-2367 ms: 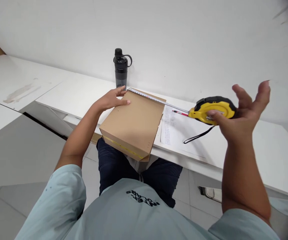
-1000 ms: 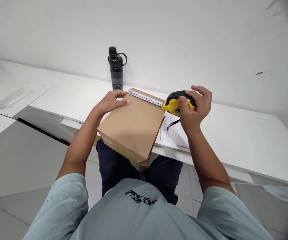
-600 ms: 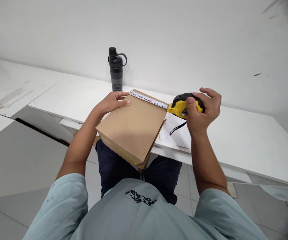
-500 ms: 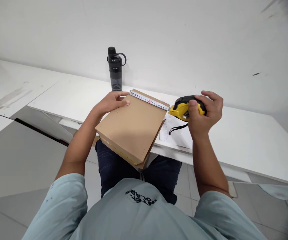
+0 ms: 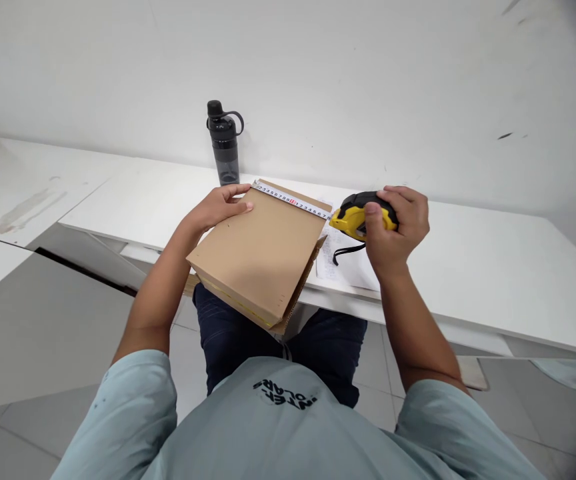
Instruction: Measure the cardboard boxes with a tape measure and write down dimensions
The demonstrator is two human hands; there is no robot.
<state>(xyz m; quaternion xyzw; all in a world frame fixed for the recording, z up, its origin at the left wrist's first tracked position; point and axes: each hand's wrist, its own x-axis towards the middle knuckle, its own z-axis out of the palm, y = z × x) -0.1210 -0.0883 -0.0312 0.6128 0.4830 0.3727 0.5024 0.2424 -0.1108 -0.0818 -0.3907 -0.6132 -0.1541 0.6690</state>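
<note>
A brown cardboard box (image 5: 258, 247) rests tilted over the table's front edge, above my lap. My left hand (image 5: 221, 210) grips its far left edge, thumb on the top face and the other fingers partly hidden behind the side. In my right hand (image 5: 401, 227) is a yellow and black tape measure (image 5: 361, 217), held just right of the box. Its pulled-out blade (image 5: 292, 201) lies across the box's far edge, the end hook close to my left fingertips. A black wrist strap (image 5: 348, 251) dangles from the tape case.
Behind the box a dark water bottle (image 5: 225, 147) stands on the white table (image 5: 478, 267), near the wall. A sheet of paper with writing (image 5: 353, 270) lies under the tape measure. At the left, a grey panel (image 5: 43, 327) adjoins another white tabletop.
The box, both hands and the tape measure sit slightly further left in view, and the bottle has shifted left as well. The blade still spans the box's far edge.
</note>
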